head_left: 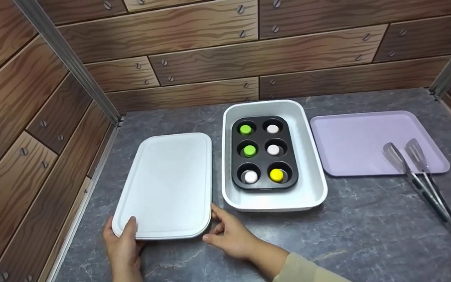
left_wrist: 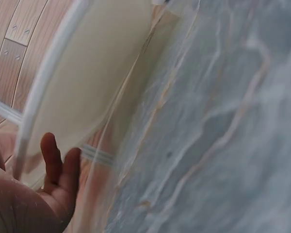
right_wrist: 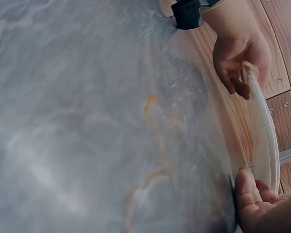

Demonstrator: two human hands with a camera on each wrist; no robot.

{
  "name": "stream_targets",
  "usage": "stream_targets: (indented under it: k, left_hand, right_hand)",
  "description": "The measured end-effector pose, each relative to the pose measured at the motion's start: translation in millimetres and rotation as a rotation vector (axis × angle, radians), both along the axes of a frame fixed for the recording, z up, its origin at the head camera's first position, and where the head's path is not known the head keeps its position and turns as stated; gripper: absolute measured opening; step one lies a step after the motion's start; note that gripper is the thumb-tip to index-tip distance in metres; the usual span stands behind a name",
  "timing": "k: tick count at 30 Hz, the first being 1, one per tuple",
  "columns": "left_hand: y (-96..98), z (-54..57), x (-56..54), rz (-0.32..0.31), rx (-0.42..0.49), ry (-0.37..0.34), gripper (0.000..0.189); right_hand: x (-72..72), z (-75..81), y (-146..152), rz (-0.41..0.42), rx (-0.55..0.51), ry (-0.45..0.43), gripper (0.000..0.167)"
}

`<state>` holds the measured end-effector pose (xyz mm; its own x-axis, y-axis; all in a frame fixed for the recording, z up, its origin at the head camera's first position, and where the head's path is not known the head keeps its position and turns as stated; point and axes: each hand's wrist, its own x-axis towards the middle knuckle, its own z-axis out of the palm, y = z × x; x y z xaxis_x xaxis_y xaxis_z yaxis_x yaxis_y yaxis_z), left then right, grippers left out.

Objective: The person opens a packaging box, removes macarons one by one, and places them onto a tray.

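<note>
A flat white lid (head_left: 166,184) lies at the left, its near side raised and its pale underside (left_wrist: 97,63) showing in the left wrist view. My left hand (head_left: 121,248) grips the near left corner, thumb on top and fingers underneath. At the near right corner, my right hand (head_left: 233,237) has its index fingertip at the lid's side edge and its thumb just below the corner. Right of it stands a deep white pan (head_left: 307,196) holding a black muffin tin (head_left: 262,150). Green, white and yellow round pieces sit in the tin's cups, including a yellow piece (head_left: 276,175).
A lilac tray (head_left: 354,145) lies to the right of the pan. Metal tongs (head_left: 425,188) rest with their heads over its near right part and their handles on the grey marbled table (head_left: 358,243). Wood-patterned walls (head_left: 206,66) enclose the back and sides.
</note>
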<state>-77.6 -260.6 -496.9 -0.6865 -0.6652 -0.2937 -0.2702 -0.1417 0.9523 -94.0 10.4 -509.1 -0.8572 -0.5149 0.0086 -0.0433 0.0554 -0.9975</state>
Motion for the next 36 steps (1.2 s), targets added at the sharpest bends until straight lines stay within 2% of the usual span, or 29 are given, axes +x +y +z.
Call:
stream_targets:
  k: [2, 6, 9, 18, 22, 27, 30, 36]
  left_hand:
    - [-1.5, 1.8, 1.6, -0.046, -0.115, -0.091, 0.090]
    - [-2.6, 4.8, 2.6, -0.191, -0.368, -0.302, 0.107]
    - [-2.0, 6.1, 0.8, -0.292, -0.475, -0.384, 0.118]
    - [6.4, 6.1, -1.9, -0.478, -0.666, -0.455, 0.121]
    - [15.6, 8.3, -2.0, -0.580, -0.741, -0.479, 0.120]
    - [26.2, 13.0, -10.1, -0.694, -0.806, -0.491, 0.116]
    - [28.3, 14.3, -16.8, -0.719, -0.823, -0.506, 0.117]
    - [28.7, 11.7, -26.3, -0.714, -0.852, -0.533, 0.115]
  right_hand:
    - [-1.2, -1.7, -0.7, -0.003, 0.030, 0.012, 0.091]
    - [-4.1, -2.4, -0.8, -0.005, 0.100, 0.050, 0.091]
    - [-7.1, -0.9, -0.1, 0.000, 0.129, 0.063, 0.091]
    - [-12.9, 4.6, -2.9, 0.030, 0.234, 0.075, 0.093]
    - [-12.9, 6.9, -7.2, 0.047, 0.282, 0.104, 0.086]
    - [-12.1, 9.3, -10.5, 0.087, 0.347, 0.119, 0.083]
    - [-11.5, 8.8, -10.4, 0.123, 0.391, 0.141, 0.085]
    - [-14.7, 6.2, -11.3, 0.172, 0.483, 0.225, 0.081]
